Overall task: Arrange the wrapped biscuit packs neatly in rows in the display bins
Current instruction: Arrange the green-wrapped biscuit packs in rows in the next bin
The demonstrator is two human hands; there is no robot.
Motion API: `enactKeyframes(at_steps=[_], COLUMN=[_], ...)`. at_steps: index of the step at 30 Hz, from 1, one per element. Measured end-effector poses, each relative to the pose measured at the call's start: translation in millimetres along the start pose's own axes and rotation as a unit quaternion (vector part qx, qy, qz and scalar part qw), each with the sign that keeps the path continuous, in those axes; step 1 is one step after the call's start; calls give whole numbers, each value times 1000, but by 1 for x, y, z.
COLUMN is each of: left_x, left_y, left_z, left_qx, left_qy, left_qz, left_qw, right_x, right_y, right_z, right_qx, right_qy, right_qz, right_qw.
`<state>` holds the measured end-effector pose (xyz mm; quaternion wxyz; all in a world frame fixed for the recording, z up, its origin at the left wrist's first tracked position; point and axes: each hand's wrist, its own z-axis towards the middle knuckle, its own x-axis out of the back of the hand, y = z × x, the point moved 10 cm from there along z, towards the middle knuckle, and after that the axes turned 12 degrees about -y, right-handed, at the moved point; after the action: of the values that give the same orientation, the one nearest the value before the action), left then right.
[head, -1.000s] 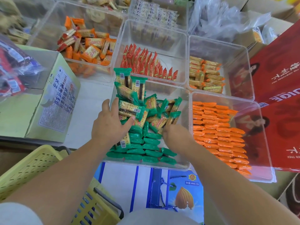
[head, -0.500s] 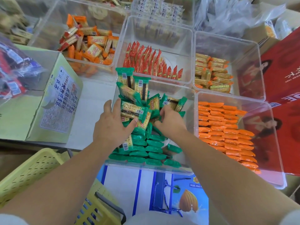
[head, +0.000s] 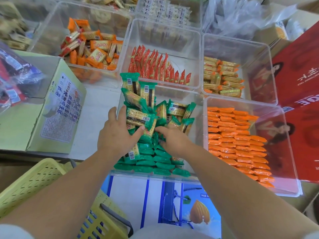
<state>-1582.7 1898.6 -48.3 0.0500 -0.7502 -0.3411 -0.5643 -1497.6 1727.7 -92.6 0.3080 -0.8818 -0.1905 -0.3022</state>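
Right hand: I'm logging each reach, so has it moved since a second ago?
Yes. The right hand has shifted left among the green packs, away from the orange packs' bin toward the left hand.

Bright even light, soft shadows, blurred warped edges, centre sharp.
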Motion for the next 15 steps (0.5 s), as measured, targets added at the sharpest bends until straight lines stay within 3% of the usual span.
enactKeyframes(at_steps=[8, 11, 15], left_x=[1, 1, 0], left_y=[1, 1, 0], left_z=[1, 0, 1], left_qx=[-8, -11, -11], left_qy=[4, 6, 2], left_qz=[-3, -1, -4], left_qw=[1000, 1000, 1000], right_x=[-4, -3, -16], right_y=[10, 27, 52], right_z=[-13, -20, -32], right_qx=[30, -16, -113], right_qy=[28, 79, 109], right_qz=[36, 111, 253], right_qw=[999, 991, 955])
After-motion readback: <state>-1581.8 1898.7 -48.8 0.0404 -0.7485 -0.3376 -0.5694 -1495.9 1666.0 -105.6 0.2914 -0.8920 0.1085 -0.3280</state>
